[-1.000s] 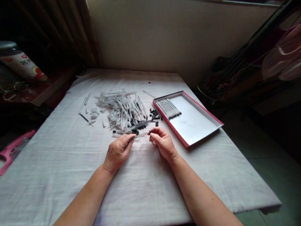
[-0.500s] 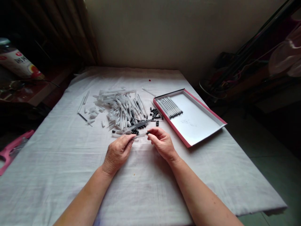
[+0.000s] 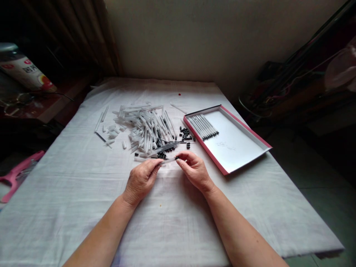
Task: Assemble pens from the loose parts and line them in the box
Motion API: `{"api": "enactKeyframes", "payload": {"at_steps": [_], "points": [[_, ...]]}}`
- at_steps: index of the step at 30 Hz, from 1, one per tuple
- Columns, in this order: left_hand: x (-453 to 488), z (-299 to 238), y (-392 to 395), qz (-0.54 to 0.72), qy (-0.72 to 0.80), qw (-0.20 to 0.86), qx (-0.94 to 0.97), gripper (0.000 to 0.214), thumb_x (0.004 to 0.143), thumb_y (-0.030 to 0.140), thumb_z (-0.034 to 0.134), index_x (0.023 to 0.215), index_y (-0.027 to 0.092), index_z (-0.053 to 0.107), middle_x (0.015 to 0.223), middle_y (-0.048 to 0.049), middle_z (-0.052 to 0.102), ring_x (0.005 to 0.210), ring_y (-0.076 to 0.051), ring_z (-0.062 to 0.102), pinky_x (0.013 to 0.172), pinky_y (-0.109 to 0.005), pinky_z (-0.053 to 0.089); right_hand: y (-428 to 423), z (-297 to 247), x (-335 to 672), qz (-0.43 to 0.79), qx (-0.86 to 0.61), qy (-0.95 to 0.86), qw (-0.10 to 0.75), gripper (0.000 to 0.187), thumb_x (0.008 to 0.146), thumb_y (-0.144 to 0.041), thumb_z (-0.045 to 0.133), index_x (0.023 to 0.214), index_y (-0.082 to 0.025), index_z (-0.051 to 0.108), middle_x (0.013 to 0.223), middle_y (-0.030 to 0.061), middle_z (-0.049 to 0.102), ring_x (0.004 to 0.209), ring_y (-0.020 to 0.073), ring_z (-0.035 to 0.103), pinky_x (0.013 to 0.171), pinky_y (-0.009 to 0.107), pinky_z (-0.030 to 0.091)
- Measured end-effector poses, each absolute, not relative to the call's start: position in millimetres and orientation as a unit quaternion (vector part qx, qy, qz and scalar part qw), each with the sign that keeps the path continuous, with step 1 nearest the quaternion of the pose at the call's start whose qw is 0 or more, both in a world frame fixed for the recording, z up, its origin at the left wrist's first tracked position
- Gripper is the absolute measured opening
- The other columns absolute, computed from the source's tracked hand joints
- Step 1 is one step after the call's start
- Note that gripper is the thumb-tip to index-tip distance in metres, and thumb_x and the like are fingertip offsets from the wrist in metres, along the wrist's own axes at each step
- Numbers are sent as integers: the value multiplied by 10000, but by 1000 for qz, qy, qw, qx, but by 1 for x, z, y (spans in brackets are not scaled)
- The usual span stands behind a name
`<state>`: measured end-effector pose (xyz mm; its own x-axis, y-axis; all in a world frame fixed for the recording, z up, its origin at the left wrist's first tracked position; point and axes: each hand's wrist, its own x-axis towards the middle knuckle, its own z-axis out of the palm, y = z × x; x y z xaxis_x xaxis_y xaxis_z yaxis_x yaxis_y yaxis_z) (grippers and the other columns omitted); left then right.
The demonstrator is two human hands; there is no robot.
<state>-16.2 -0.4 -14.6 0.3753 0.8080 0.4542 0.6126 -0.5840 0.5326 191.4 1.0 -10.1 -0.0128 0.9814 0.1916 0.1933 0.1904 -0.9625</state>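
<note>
Between my hands lies a translucent white pen barrel (image 3: 168, 161), nearly level above the cloth. My left hand (image 3: 142, 179) is closed round its left part. At its right end, my right hand (image 3: 194, 170) pinches a small black plug (image 3: 176, 158), which meets the barrel's end. Just beyond my hands is a heap of clear pen barrels and caps (image 3: 144, 126), with thin dark refills (image 3: 164, 148) at its near side. Loose black plugs (image 3: 187, 134) are scattered to the heap's right. Several pens with black ends (image 3: 203, 127) lie side by side in a shallow box.
The red-edged white box (image 3: 244, 152) stands on the table's right side. A white cloth (image 3: 83, 207) covers the table (image 3: 278, 222). A tiny red piece (image 3: 179, 94) lies at the back. At the left are a labelled jar (image 3: 26, 68) and a pink-handled object (image 3: 20, 172).
The black plug in my right hand now sits against the barrel's end. The whole view has shifted slightly; the heap and box look the same.
</note>
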Motion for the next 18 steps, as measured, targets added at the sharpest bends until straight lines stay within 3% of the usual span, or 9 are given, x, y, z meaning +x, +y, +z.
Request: {"api": "enactKeyframes", "payload": {"at_steps": [5,10,18], "points": [[-17,-14,0,333,427,119,832,246,939,216,495,1130,211,651,1022,-53,732,913,-175,693,831,-284,550,-1,-2,202,267,-509,-722,384,65,852,-239,534,879,-221,591,747,11,613,623,141,536,619,266,423],[-17,-14,0,333,423,123,834,259,940,213,493,1140,229,656,1035,-50,732,925,-171,692,833,-283,557,-1,0,207,234,-511,-756,335,89,892,-275,496,870,-228,568,730,14,614,640,156,545,632,267,405],[-19,-15,2,337,391,98,851,268,934,202,503,1142,240,668,1012,-57,741,915,-171,697,827,-285,561,0,-3,206,302,-494,-741,340,407,946,-383,408,580,-221,481,537,-7,540,500,125,497,551,255,381]]}}
